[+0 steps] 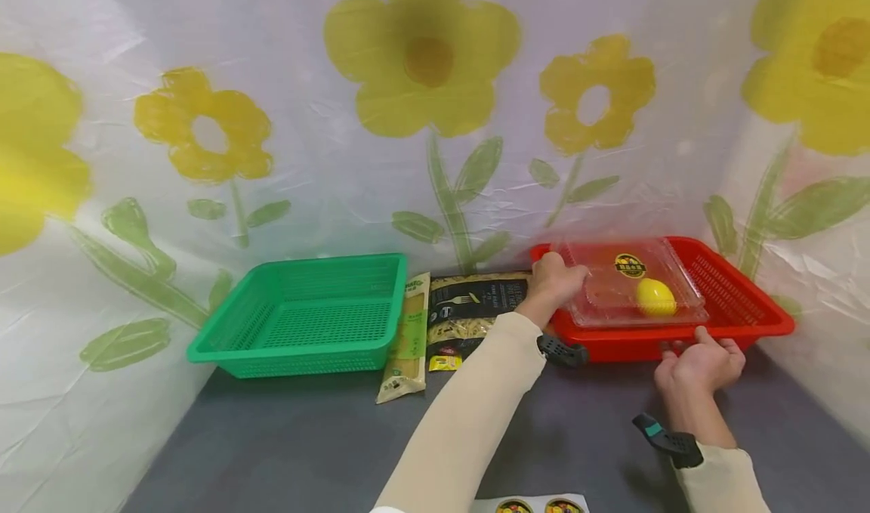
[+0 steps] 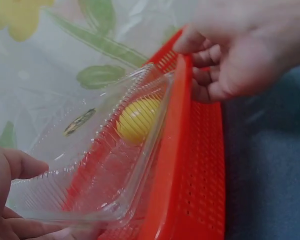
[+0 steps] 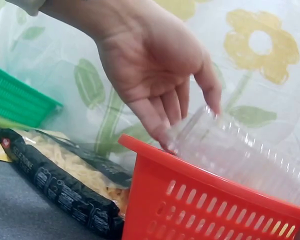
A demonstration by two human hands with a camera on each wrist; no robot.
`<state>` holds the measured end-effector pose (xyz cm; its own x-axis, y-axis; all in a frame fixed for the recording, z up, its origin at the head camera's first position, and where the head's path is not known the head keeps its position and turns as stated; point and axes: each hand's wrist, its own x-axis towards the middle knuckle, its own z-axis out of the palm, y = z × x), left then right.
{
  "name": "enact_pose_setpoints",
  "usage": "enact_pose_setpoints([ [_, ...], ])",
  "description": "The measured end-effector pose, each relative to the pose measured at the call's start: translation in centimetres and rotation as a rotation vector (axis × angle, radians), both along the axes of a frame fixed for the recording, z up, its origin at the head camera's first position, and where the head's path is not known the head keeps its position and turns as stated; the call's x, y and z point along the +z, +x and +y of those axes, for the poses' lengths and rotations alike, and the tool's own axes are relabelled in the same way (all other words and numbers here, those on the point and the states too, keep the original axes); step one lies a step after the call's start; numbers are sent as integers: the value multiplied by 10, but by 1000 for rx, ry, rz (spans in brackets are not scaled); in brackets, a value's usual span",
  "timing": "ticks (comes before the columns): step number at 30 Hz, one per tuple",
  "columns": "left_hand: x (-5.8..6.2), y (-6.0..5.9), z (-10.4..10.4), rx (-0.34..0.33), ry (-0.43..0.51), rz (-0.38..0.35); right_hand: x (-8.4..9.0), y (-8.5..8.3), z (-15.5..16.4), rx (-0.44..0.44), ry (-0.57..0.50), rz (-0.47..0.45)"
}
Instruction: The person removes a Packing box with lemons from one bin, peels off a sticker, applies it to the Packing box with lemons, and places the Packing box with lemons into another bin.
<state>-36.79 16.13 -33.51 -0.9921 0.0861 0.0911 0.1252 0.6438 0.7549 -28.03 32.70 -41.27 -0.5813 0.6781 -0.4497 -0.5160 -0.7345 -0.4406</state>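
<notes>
A clear plastic fruit box with a round black-and-gold sticker lies tilted in the red basket. A yellow lemon shows through its plastic. My left hand pinches the left end of the box, thumb above and fingers below, as the right wrist view also shows. My right hand grips the basket's front rim. In the left wrist view, the thumb of that right hand lies over the rim and its fingers curl beneath it.
A green basket stands at the left. Between the baskets lie a long noodle packet and a black pasta bag with a small yellow packet. A sheet of round stickers lies at the front edge. A flowered curtain hangs behind.
</notes>
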Motion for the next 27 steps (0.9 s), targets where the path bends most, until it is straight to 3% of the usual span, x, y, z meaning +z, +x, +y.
enact_pose_setpoints([
  [4,-2,1,3,-15,-50,-27,1,-2,-1,-14,27,-16],
  [11,-5,5,6,-24,-57,-73,0,-2,-2,-15,43,-53],
  [18,-4,2,-1,-1,-73,-43,-1,-3,-7,-19,58,-51],
  [22,-7,0,-4,16,-134,-9,-3,-2,-7,-16,68,-40],
  [27,-8,-2,-6,2,-136,-8,-2,-1,-3,-14,67,-23],
])
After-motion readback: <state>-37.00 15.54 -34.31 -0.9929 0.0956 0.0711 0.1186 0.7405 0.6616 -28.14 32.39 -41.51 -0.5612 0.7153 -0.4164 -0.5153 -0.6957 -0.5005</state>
